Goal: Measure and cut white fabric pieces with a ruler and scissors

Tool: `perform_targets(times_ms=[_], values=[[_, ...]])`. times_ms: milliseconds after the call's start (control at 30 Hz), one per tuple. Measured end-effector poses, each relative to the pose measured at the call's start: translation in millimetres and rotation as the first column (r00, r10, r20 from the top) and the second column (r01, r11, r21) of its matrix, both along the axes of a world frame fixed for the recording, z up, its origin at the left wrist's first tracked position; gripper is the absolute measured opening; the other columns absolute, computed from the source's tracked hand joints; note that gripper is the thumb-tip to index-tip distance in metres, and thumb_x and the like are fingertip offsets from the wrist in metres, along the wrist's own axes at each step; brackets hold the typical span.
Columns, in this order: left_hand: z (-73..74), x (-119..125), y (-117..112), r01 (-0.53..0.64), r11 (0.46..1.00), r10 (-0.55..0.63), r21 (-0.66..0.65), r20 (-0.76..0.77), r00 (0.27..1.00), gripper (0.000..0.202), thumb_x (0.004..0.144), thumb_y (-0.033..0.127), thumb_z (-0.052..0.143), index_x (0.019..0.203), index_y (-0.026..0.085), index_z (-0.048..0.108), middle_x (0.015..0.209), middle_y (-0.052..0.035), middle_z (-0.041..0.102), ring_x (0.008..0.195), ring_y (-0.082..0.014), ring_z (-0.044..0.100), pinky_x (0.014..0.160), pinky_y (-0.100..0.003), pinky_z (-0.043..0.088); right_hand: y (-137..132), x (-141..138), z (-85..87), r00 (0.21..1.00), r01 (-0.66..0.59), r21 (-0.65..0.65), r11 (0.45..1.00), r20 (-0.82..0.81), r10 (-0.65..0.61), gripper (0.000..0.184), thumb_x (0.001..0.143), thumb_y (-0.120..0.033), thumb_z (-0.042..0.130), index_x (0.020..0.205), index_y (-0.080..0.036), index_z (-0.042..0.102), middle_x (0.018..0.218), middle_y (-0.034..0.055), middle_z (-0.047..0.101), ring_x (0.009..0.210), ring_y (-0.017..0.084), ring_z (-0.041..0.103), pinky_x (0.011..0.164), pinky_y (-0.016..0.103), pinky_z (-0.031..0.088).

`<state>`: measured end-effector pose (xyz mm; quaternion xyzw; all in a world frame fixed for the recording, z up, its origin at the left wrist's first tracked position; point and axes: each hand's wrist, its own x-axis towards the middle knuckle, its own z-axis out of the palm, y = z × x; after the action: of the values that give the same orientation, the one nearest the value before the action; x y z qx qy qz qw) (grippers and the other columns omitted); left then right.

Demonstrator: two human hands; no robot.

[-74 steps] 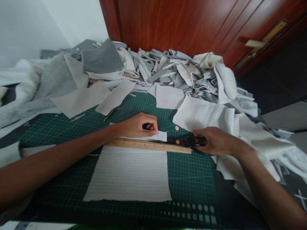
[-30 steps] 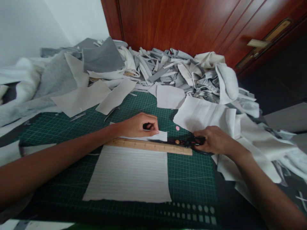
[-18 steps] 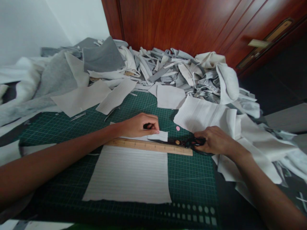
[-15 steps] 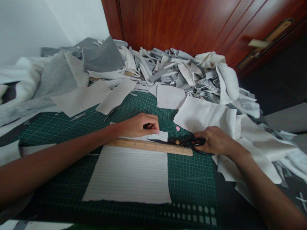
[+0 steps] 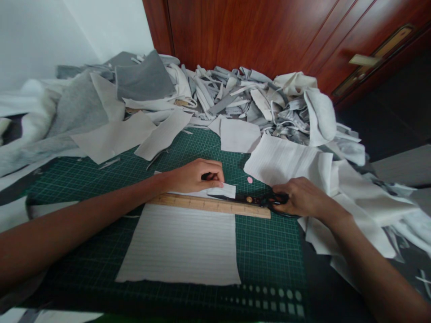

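- left hand [image 5: 195, 176]: rests at the top edge of the wooden ruler [image 5: 208, 206], curled into a loose fist.
- left-hand fingers [image 5: 212, 173]: bent inward, a small gap showing inside the curl; the fingertips touch the white fabric strip [image 5: 220, 191] and hold nothing between them.
- right hand [image 5: 301, 199]: at the right end of the ruler, wrapped around the black handles of the tailor's shears [image 5: 259, 200].
- right-hand fingers [image 5: 284, 192]: closed around the handle loops, with a firm hold on the shears; how far the blades part cannot be told from this angle.
- shears: lying flat, blades pointing left along the ruler's upper edge, the tip reaching over the strip.
- strip: a narrow white piece, lying just above the ruler and partly under it, with the left hand at its left end.
- ruler: lying nearly level across the green cutting mat [image 5: 266, 258], its lower edge along the top of the striped white fabric sheet [image 5: 177, 244].
- mat: printed with a fine grid; a small pink dot [image 5: 249, 180] sits just above the shears.
- right of the mat: a ribbed white fabric piece [image 5: 283, 159] and loose white cloth [image 5: 357, 211], the cloth just beside the right hand.
- beyond the mat: a heap of grey and white fabric scraps [image 5: 256, 96], with a dark grey felt piece [image 5: 141, 76] at its left, piled against a reddish wooden door [image 5: 249, 31].
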<state>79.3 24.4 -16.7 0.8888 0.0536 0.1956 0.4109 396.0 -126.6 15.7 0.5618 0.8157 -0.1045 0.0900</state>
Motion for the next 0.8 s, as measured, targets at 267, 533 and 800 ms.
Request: perform_targets(times_ms=[267,533,800], values=[[0.1,-0.3,-0.1,-0.004,1.0,0.004,-0.012,-0.006,1.0,0.015,0.097,0.027,0.069,0.087,0.016,0.073,0.082,-0.0004,0.063,0.068,-0.0095,0.055,0.066,-0.023,0.043,-0.3,0.0,1.2,1.0,-0.017,0.007,1.0,-0.005,0.017,0.019,0.087,-0.037,0.064,0.08,-0.021,0.071,0.067,0.005,0.075,0.059,0.019,0.068,0.058,0.03,0.031],[0.8,-0.3,-0.3,0.0,1.0,0.0,-0.016,-0.015,1.0,0.017,0.098,0.029,0.069,0.087,0.016,0.072,0.082,-0.0011,0.064,0.069,-0.0102,0.056,0.066,-0.023,0.044,-1.3,0.4,-0.1,1.0,-0.013,0.025,1.0,-0.005,0.013,0.019,0.087,-0.037,0.064,0.078,-0.021,0.07,0.065,0.0043,0.073,0.057,0.019,0.066,0.059,0.031,0.03],[1.4,-0.1,-1.0,-0.008,1.0,0.007,-0.018,-0.022,1.0,0.018,0.098,0.029,0.068,0.086,0.016,0.072,0.082,-0.0011,0.063,0.068,-0.0098,0.055,0.066,-0.022,0.043,-1.2,-0.5,0.5,1.0,-0.014,0.032,0.999,0.013,0.014,0.018,0.087,-0.035,0.065,0.078,-0.022,0.072,0.064,0.0036,0.073,0.057,0.017,0.065,0.058,0.031,0.028]])
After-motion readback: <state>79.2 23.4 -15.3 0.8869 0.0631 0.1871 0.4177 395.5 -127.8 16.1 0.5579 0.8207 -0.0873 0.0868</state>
